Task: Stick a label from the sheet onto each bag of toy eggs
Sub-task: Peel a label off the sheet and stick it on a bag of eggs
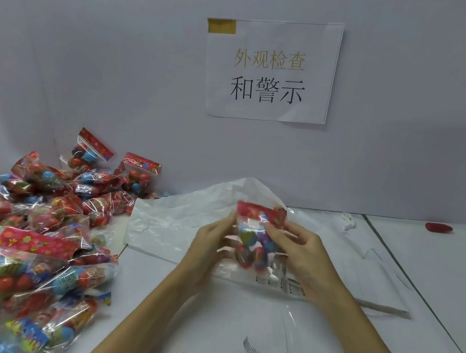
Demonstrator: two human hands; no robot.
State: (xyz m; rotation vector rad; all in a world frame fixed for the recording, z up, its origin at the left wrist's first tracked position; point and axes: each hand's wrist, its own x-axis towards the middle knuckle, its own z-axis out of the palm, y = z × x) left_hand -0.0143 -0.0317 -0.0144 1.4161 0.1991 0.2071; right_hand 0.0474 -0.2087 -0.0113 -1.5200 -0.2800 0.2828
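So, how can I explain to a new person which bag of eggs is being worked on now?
Find the white paper sign on the wall, then look straight down to the table. There, both hands hold one bag of eggs up over a white plastic sheet. Every other bag lies in the pile at left.

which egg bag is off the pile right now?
The bag of toy eggs held up between the left hand and right hand, in front of the white plastic sheet. All others lie heaped at left.

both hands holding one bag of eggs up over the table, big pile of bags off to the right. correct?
Not quite: the pile of bags lies to the left, per the head view. The rest holds: left hand and right hand hold one bag of eggs over the table.
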